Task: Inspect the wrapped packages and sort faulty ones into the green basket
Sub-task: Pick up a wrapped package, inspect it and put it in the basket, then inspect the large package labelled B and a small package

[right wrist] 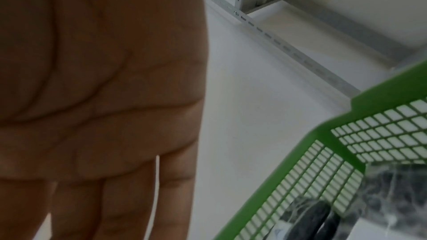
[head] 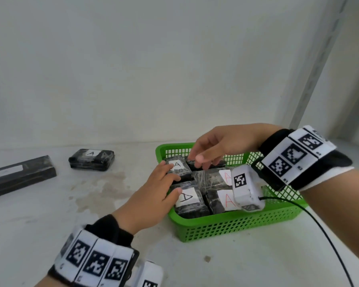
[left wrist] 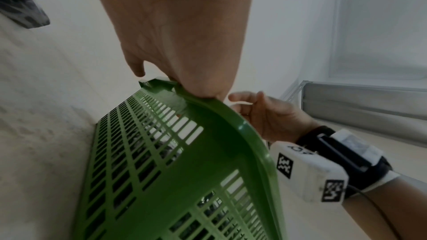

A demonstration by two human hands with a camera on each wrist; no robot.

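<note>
The green basket (head: 236, 221) stands on the white table at centre right and holds several black plastic-wrapped packages with white "A" labels. My left hand (head: 170, 179) reaches over the near-left rim; its straight fingers rest on the far-left package (head: 181, 171) and the thumb touches the front-left package (head: 192, 207). My right hand (head: 197, 158) hovers over the back of the basket, fingertips on the rear package (head: 215, 164). One more wrapped package (head: 91, 159) lies outside on the table, to the left. The left wrist view shows the basket (left wrist: 208, 152) wall hiding the fingers.
A long black box (head: 19, 177) lies at the far left edge of the table. A faint stain (head: 104, 189) marks the surface between the loose package and the basket. A grey metal shelf post (head: 311, 79) rises behind on the right. A black cable (head: 319, 224) trails from my right wrist.
</note>
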